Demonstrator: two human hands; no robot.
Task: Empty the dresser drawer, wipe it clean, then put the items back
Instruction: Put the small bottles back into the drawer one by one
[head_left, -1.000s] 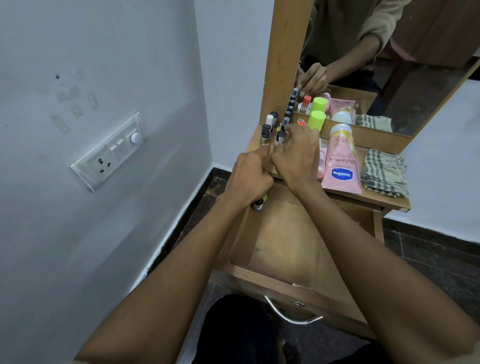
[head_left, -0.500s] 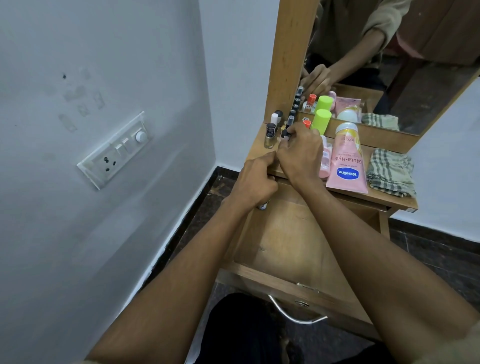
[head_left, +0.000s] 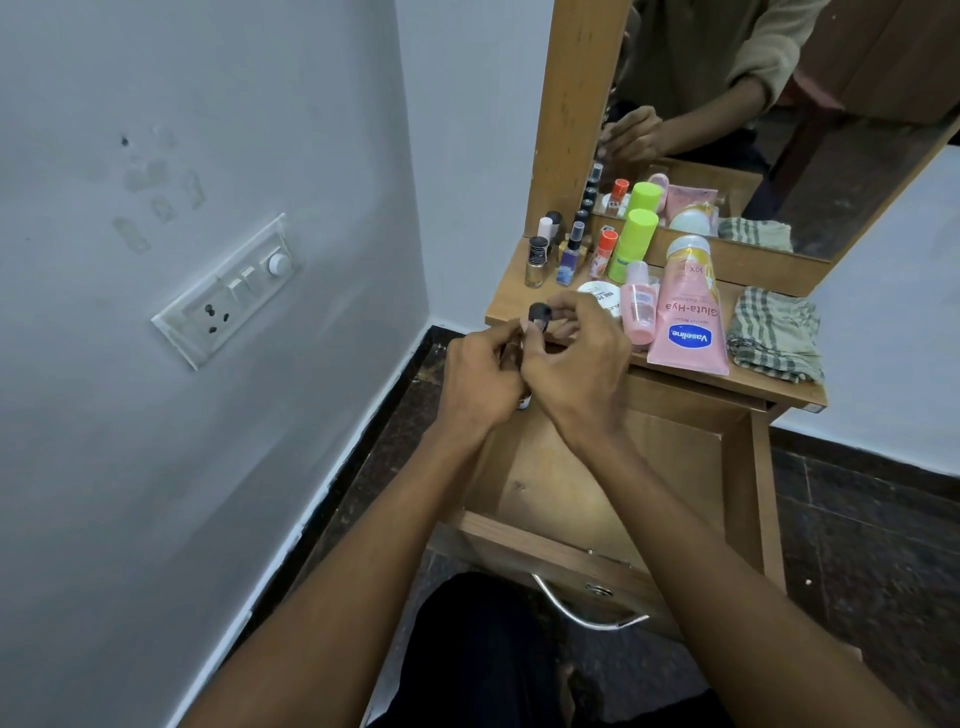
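So, quick status from my end:

Hands: left hand is wrapped round a small bottle, only its bottom end peeks out below the fist. Right hand pinches a black cap at the fingertips, touching the left.

Drawer: drawer is pulled out right under my hands and looks bare, as far as my arms let me see.

Stuff: the rest sits on the tabletop just beyond my hands — nail polishes, green bottle, pink tube, checked cloth.

Key relation: bottle is roughly upright in my fist. The tabletop is forward and slightly up, the drawer straight down. Both hands are about equally near.

Guess: emptying nearly done, wiping next.
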